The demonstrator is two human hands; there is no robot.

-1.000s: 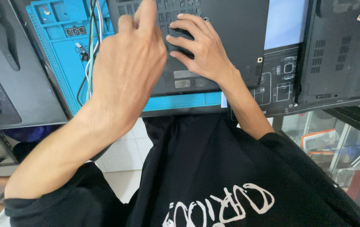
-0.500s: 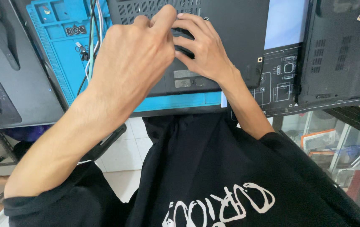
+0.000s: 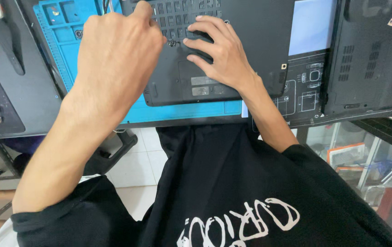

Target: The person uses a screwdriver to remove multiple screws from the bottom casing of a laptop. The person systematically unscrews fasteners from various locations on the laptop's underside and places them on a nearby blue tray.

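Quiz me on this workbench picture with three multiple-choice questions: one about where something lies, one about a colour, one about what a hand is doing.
1. Where does the black laptop lie?
A. on the floor tiles
B. on the mat, underside up
C. on the person's lap

2. What colour is the mat under it?
A. blue
B. red
C. yellow

3. How is the right hand placed?
A. raised off the laptop
B. clenched in a fist
C. fingers spread flat on the laptop

Answers:
1 B, the vent slots and labels of the base face up on the mat.
2 A, blue shows around the laptop's edges.
3 C, its fingers press the base while the left hand is beside it.
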